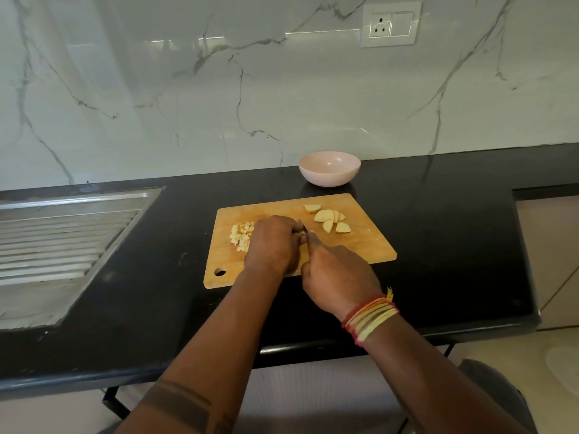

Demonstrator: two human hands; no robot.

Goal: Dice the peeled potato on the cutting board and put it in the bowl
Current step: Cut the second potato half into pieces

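Head view — potato on the cutting board point(369, 242) in two lots: diced heap point(241, 235) at left, about five slices point(332, 219) at right. Left hand point(272, 242) curls over a hidden piece; right hand point(338, 277) grips the knife point(308, 238). Judgement: keep fingertips tucked, cut even cubes. One bowl point(329, 168) beyond the board — nothing in it yet

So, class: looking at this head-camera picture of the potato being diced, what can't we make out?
- Knife: only a sliver of blade shows; the right hand hides the handle.
- What the left hand holds down on the cutting board: covered by that hand.
- Bowl: looks empty, but the near rim hides part of its inside.
- Sink: cut off by the left edge.
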